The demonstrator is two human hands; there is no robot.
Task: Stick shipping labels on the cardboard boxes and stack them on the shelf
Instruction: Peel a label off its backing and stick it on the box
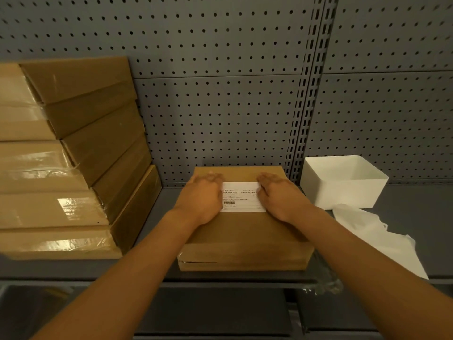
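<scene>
On the shelf (159, 273), centre: cardboard box (245, 239), flat, white shipping label (241, 197) on top. Left hand (199, 198) and right hand (282, 198): fingers straight, pressing label ends. Left: stack of boxes (68, 155). Right: white bin (343, 180).

The white shipping label (242, 197) on the cardboard box (245, 236) carries a barcode and small print, seemingly Chinese, too blurred to read.

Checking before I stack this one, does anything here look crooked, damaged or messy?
The label sits square on the box under both hands. Odd bits: crumpled white backing paper lying loose right of the box, and loose tape wrinkling on the stacked boxes at left.
</scene>
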